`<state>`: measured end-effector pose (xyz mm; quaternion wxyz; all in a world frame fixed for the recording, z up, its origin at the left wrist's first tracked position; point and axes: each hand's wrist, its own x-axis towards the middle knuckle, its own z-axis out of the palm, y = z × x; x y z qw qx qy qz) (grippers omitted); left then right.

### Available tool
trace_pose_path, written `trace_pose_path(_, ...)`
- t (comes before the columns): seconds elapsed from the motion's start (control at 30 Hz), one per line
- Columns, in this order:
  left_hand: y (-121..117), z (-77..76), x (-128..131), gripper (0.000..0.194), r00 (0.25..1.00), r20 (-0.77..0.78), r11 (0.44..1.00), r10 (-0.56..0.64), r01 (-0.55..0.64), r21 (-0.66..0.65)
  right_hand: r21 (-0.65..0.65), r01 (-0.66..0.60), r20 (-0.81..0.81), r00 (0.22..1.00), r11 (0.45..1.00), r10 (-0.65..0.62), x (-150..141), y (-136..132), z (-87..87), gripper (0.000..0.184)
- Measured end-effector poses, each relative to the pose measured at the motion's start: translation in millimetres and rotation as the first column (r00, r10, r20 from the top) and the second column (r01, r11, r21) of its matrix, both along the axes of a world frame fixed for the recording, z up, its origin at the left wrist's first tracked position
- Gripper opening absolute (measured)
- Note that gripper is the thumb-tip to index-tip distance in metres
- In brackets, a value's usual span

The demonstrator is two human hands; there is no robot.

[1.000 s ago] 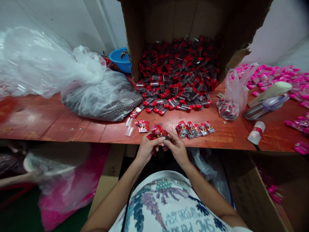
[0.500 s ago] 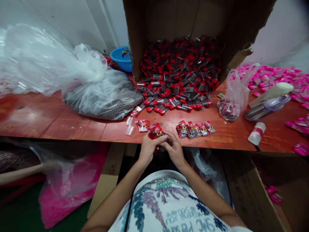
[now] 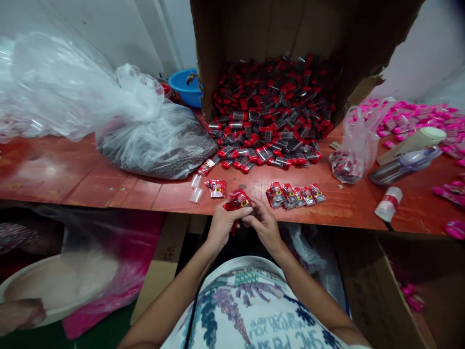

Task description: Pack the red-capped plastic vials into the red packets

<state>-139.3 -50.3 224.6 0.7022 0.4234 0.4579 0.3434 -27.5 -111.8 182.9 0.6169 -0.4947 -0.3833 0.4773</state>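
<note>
Just over the table's front edge, my left hand is closed on small red printed packets, with the thumb across the top one. Beside it my right hand is closed on the packets' right side, its fingertips meeting the left thumb. How many packets are held is hidden by the fingers. A short row of similar red packets lies to the right on the table. Left of my hands are a few more packets and two small clear plastic cups.
A cardboard box on its side spills red-capped clear tubes. Left stands a plastic bag of dark beads; right, a small bag, bottles, a white roll and pink items. Another person's hand holds a pale basin.
The other person's hand and a pale basin have come into view at lower left. The packets in my hands have tilted slightly; both hands stay in nearly the same place.
</note>
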Motion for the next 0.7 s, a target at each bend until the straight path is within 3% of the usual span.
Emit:
trace_pose_path(0.1,6,-0.3,-3,0.029,0.999,0.041,0.997,-0.03,0.033,-0.069,0.003,-0.026,0.0,1.0,1.0,0.026,4,0,5.9,0.05)
trace_pose_path(0.23,14,2.9,-6,0.026,0.99,0.139,0.995,0.032,-0.018,-0.1,-0.008,-0.101,-0.076,0.992,0.995,0.101,8,3,12.5,0.044)
trace_pose_path(0.43,12,7.3,-7,0.024,0.998,0.066,0.998,0.017,-0.013,-0.056,-0.024,-0.029,-0.098,0.995,0.999,0.026,2,2,9.6,0.045)
trace_pose_path(0.7,4,1.0,-5,0.027,0.999,0.044,0.999,-0.007,0.005,0.043,-0.052,-0.039,-0.073,0.997,0.998,0.035,7,2,6.9,0.043)
